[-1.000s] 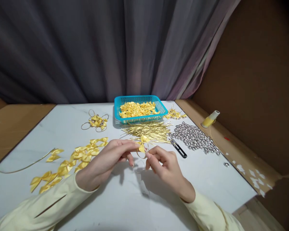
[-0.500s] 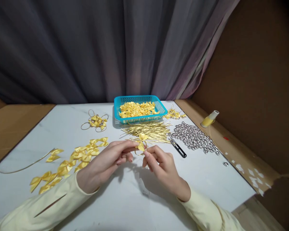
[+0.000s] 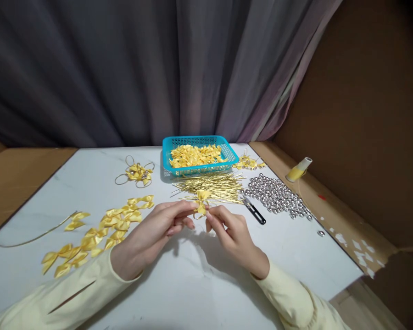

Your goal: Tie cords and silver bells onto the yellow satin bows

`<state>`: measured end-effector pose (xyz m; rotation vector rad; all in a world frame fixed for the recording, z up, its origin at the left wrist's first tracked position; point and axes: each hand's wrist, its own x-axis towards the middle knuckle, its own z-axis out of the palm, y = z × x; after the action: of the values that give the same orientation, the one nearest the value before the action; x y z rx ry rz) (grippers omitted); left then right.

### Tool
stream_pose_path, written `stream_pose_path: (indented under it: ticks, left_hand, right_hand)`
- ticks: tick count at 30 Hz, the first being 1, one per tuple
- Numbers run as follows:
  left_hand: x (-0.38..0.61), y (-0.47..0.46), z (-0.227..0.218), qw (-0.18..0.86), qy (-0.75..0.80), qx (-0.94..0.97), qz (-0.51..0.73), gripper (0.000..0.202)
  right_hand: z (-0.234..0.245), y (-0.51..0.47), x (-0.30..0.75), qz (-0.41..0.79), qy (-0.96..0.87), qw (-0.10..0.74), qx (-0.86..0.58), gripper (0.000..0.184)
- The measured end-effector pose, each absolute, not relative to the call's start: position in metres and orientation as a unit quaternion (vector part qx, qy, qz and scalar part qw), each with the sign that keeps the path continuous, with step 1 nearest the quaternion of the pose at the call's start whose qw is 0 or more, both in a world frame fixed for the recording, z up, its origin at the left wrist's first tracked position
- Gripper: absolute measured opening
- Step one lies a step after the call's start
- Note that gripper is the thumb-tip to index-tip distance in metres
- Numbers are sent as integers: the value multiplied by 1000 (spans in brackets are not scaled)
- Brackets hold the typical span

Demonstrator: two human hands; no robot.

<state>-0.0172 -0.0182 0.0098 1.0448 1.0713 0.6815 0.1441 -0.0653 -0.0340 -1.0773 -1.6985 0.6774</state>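
Note:
My left hand (image 3: 151, 236) and my right hand (image 3: 232, 236) meet over the middle of the white table (image 3: 179, 284), both pinched on one small yellow ribbon bow (image 3: 202, 201) with a thin gold wire loop under it. The left fingers grip the bow from the left, the right fingertips pinch the wire just below it. Right behind the bow lies a pile of gold wire ties (image 3: 213, 186).
A blue basket (image 3: 167, 153) of yellow bows stands at the back. A row of loose bows (image 3: 99, 231) lies at the left, finished wired bows (image 3: 137, 173) behind it. Black snips (image 3: 254, 211), silver beads (image 3: 277, 195) and a thread spool (image 3: 298, 169) are at the right.
Both hands have shifted slightly away from me with the bow. The wire loop beneath the bow has drawn in smaller between the fingertips.

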Motion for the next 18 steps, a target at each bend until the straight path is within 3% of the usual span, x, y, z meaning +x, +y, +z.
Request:
stream_pose_path:
  ticks: [11,18]
  left_hand:
    - [-15,-25,14,664,478,493,298,18]
    - [-12,-28,17,599,471,573,302,26]
  right_hand:
    - [-32,-63,143,306,-682,496,-442,16]
    - [-33,-61,144,317,-671,519,-424,15]
